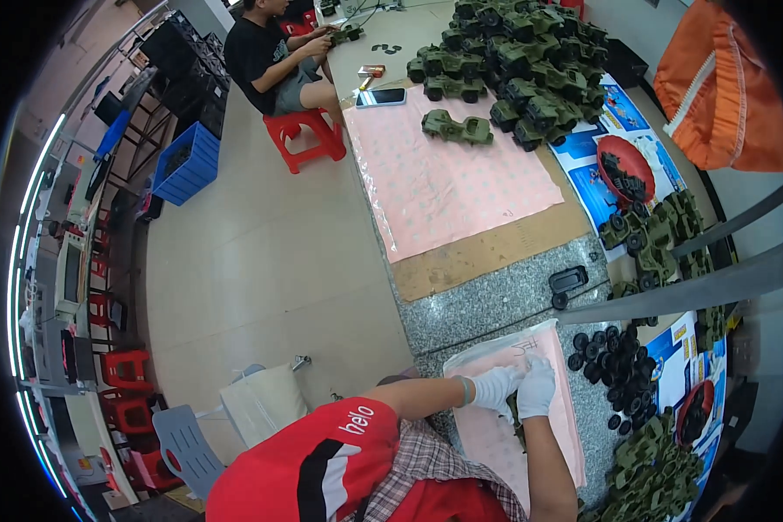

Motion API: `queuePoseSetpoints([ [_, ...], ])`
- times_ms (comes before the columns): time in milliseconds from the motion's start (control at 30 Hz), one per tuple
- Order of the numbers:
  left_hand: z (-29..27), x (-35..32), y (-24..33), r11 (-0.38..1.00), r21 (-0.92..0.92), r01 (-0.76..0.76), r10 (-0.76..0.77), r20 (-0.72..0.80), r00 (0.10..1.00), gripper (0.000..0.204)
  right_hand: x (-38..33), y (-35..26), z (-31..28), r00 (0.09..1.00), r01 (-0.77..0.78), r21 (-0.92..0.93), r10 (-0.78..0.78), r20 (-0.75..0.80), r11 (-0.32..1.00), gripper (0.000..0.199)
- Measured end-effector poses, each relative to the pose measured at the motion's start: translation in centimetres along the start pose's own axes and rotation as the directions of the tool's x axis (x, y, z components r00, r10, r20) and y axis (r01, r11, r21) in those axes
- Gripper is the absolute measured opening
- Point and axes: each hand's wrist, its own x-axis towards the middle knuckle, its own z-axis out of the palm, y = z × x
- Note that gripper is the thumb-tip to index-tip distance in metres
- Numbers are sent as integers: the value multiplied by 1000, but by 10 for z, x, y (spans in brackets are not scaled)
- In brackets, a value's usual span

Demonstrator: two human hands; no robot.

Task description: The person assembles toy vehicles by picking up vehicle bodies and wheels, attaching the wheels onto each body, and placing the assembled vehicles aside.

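Observation:
Both my hands wear white gloves and meet over a pink sheet (496, 439) on the granite bench. My left hand (496, 385) and my right hand (537, 387) are closed together on a small dark green toy part (516, 416), which they mostly hide. A heap of loose black wheels (605, 358) lies just right of my right hand. Green toy vehicle bodies (652, 470) are piled at the lower right, beside a red bowl (692, 414).
Farther along the bench lie a larger pink mat (444, 191), a single green toy vehicle (458, 129), a big pile of green vehicles (522, 61), a phone (380, 97) and another red bowl (626, 170). Another person (274, 56) sits on a red stool. A blue crate (187, 161) stands on the floor.

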Motion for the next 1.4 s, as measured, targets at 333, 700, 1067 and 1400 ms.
queuePoseSetpoints([
  [333, -2, 7, 0, 998, -56, 4, -8, -87, 996, 106, 15, 3, 4, 965, -254, -121, 244, -95, 960, 25],
  [700, -6, -4, 7, 917, -395, 50, -146, -218, 965, 102, 36, -32, -32, 962, 35, -122, 0, 273, 992, 30],
  [1067, 20, 0, 2, 740, -673, -1, -129, -144, 981, 72, 32, -28, -34, 965, -110, -146, 141, 223, 983, 38],
  [1400, -4, 17, 2, 993, -9, 117, -117, -29, 993, 79, 28, -18, -23, 963, -148, -84, 163, 214, 985, 26],
])
